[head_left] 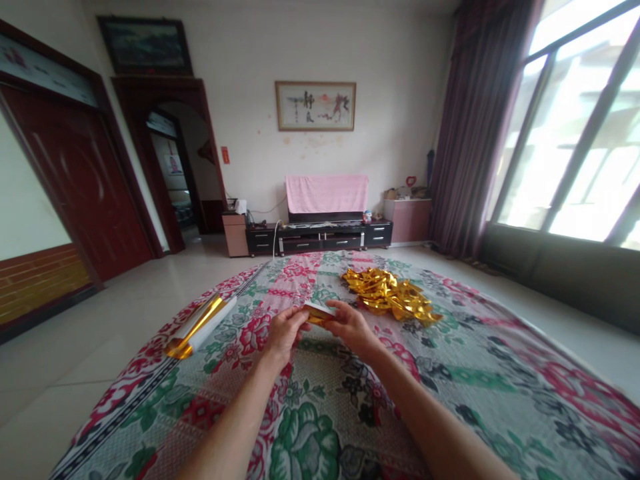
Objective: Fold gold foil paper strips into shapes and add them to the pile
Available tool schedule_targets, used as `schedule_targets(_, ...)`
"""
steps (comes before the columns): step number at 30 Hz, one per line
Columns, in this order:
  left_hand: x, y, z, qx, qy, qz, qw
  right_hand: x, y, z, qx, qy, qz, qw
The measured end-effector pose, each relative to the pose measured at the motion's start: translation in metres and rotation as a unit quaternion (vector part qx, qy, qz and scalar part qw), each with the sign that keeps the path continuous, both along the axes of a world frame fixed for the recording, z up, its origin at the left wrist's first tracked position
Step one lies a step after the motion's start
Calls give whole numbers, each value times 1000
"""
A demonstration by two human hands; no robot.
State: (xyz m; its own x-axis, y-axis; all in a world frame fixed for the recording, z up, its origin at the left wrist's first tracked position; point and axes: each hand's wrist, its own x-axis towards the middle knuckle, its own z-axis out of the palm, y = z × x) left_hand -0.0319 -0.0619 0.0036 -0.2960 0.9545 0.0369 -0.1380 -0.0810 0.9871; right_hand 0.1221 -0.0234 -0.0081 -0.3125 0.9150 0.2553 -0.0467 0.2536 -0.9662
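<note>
Between my two hands is a small piece of gold foil paper [320,314], partly folded, its white side showing along the top edge. My left hand [287,331] pinches its left end, thumb on top. At the right end, my right hand [353,328] grips it with thumb and fingers closed. Beyond my right hand lies a heap of folded gold foil pieces [393,295]. A curled stack of gold foil sheets [200,327], white on one side, rests to the left. Both hands are held just above the patterned cloth.
A flowered cloth [310,440] in green, red and grey covers the broad surface before me. Past its far edge stands a low black TV cabinet [323,241] with a pink towel [327,194] above. A window [575,133] is at the right, a red door [80,173] at the left.
</note>
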Motion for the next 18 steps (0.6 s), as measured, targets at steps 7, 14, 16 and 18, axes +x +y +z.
schedule_targets(7, 6, -2, 2, 13, -127, -21, 992, -5, -8, 6, 2, 18, 8, 1000)
schedule_targets(14, 5, -2, 3, -3, -158, -22, 987, -5, -13, 10, -25, 15, 48, 998)
schedule_targets(16, 5, -3, 4, -7, -169, -36, 985, -3, -15, 12, -52, 25, 82, 995)
schedule_targets(18, 5, -4, 5, -10, -182, -54, 982, -1, -16, 13, -81, 33, 98, 991)
